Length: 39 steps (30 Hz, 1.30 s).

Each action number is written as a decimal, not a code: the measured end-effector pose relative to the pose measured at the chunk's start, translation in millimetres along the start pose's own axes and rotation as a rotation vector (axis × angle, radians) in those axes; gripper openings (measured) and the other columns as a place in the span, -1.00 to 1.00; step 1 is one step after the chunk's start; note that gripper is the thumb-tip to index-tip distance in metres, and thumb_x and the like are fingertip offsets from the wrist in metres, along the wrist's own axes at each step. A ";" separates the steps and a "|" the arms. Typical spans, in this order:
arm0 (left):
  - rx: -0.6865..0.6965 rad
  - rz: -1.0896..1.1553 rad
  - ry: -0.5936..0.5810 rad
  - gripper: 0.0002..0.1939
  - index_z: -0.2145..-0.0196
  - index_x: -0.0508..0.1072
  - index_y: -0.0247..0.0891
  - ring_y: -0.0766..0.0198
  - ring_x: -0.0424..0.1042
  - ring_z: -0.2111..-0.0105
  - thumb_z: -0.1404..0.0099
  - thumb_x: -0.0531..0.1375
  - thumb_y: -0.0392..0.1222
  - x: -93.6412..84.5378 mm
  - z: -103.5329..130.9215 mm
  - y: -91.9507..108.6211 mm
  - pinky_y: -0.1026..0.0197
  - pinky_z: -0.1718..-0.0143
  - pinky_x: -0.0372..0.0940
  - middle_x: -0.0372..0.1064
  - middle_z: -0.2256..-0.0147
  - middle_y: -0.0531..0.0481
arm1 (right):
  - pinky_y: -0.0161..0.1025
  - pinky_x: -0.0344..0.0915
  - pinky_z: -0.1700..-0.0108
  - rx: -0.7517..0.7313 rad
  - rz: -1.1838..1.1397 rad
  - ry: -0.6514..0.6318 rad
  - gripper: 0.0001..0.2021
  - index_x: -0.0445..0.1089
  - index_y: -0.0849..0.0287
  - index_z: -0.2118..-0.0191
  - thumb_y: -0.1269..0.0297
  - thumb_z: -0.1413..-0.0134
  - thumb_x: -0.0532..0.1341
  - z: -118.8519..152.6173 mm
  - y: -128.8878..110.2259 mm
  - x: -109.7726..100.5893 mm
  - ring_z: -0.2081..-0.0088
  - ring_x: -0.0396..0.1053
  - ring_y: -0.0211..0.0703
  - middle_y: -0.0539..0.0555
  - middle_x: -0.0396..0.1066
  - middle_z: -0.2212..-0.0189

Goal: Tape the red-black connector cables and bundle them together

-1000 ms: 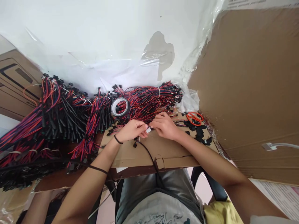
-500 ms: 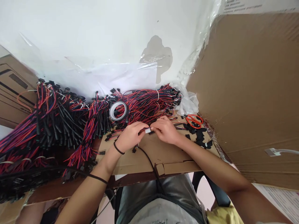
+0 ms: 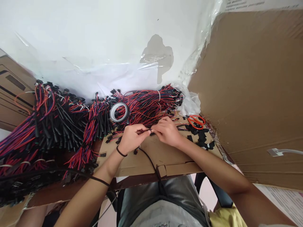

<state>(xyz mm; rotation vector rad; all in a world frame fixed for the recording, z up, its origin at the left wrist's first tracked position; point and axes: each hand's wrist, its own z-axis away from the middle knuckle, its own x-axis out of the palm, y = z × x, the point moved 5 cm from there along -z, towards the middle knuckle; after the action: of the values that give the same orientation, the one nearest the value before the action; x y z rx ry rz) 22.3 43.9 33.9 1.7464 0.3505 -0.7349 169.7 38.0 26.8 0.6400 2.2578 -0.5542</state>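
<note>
My left hand [image 3: 133, 137] and my right hand [image 3: 167, 131] meet fingertip to fingertip above a cardboard sheet [image 3: 132, 164]. Thumb and forefinger of each are pinched on a thin dark wire [image 3: 146, 129], of which only a short piece shows; the fingers hide the rest. Below my left hand, a black cable [image 3: 151, 160] runs over the cardboard toward my lap. A roll of black tape [image 3: 127, 112] stands just behind my left hand, against the wires.
A tied bundle of red and black wires [image 3: 144, 101] lies along the wall, with more wire bundles [image 3: 54, 116] at left. Orange-handled scissors [image 3: 196, 122] and black tape pieces [image 3: 202, 137] lie at right. A large cardboard box [image 3: 251, 94] closes the right side.
The small white piece that showed between my fingertips is now out of sight. My left thumb has stretched toward my right fingertips. My right hand has barely moved.
</note>
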 end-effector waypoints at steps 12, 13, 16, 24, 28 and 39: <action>-0.528 0.623 -0.185 -0.75 0.53 0.50 -0.38 0.35 0.35 0.62 0.03 0.29 -0.09 10.7 1.2 -18.6 0.29 0.53 0.29 0.43 0.59 -0.06 | -0.07 0.15 0.05 -0.246 0.097 0.157 -0.80 0.43 0.12 0.24 0.44 -0.26 0.06 4.2 -7.0 -3.4 0.36 0.33 -0.26 -0.02 0.52 0.40; -0.551 0.633 -0.213 -0.76 0.54 0.50 -0.39 0.36 0.34 0.63 0.03 0.29 -0.10 11.1 1.6 -19.4 0.30 0.55 0.27 0.42 0.60 -0.05 | -0.06 0.15 0.04 -0.266 0.102 0.169 -0.80 0.42 0.11 0.23 0.44 -0.26 0.06 4.7 -8.2 -4.2 0.35 0.34 -0.26 -0.02 0.52 0.39; -0.593 0.651 -0.319 -0.79 0.57 0.49 -0.38 0.39 0.30 0.66 0.02 0.26 -0.13 13.4 3.1 -21.5 0.32 0.61 0.22 0.39 0.64 -0.05 | -0.04 0.16 0.02 -0.290 0.101 0.143 -0.82 0.41 0.10 0.21 0.42 -0.28 0.07 5.7 -10.5 -4.3 0.31 0.37 -0.26 -0.02 0.52 0.35; -0.618 0.753 -0.553 -0.82 0.62 0.47 -0.37 0.45 0.15 0.76 0.08 0.23 -0.16 27.0 5.5 -30.5 0.39 0.76 -0.01 0.28 0.73 0.01 | -0.01 0.22 0.03 -0.370 0.103 0.158 -0.86 0.36 0.06 0.14 0.41 -0.23 0.15 7.6 -15.7 -7.7 0.29 0.43 -0.25 -0.04 0.52 0.29; -0.615 0.737 -0.598 -0.83 0.62 0.46 -0.36 0.45 0.13 0.78 0.07 0.19 -0.18 29.6 6.4 -35.7 0.38 0.78 -0.04 0.27 0.74 0.01 | -0.03 0.23 0.03 -0.406 0.132 0.182 -0.89 0.36 0.08 0.16 0.41 -0.24 0.14 6.8 -19.1 -8.9 0.31 0.43 -0.27 -0.04 0.53 0.32; -0.564 0.378 -0.459 -0.68 0.43 0.48 -0.37 0.34 0.34 0.69 -0.15 0.19 0.00 15.6 6.4 -22.0 0.32 0.64 0.23 0.40 0.65 -0.03 | -0.05 0.13 -0.02 -0.359 0.123 0.171 -0.86 0.40 0.12 0.21 0.39 -0.28 0.09 3.0 -20.9 -11.1 0.29 0.39 -0.30 -0.05 0.54 0.33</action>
<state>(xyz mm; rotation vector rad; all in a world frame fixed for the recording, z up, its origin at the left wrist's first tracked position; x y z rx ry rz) 19.5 42.4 6.3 1.0301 -0.0881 -0.6553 165.9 16.9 37.1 0.6549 2.3753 -0.0294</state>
